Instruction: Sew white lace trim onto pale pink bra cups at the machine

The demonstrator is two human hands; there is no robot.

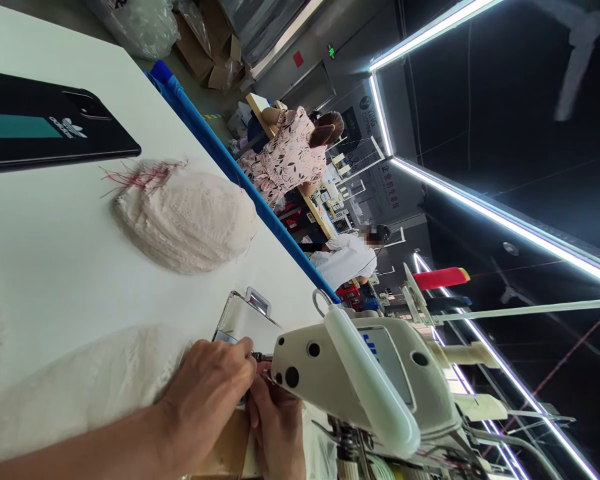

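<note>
The sewing machine head (350, 373) appears sideways in the tilted view, with a white lamp tube along it. My left hand (210, 373) is at its needle end, fingers curled together beside the metal plate (243, 317); the fingertips' contents are hidden. Close against it, my right hand (279, 420) has its fingers bent under the machine head, partly hidden, around something too small to make out. Pale lacy fabric (115, 367) lies beside my left forearm. Farther up the white table (180, 300) rests a stack of cream lace pieces (190, 220) with red threads.
A black phone (55, 127) lies on the table at upper left. Blue cloth (260, 200) runs along the far table edge. Beyond it, one person in a floral top (293, 157) and another in white (347, 260) sit at workstations. A red thread cone (440, 278) is above the machine.
</note>
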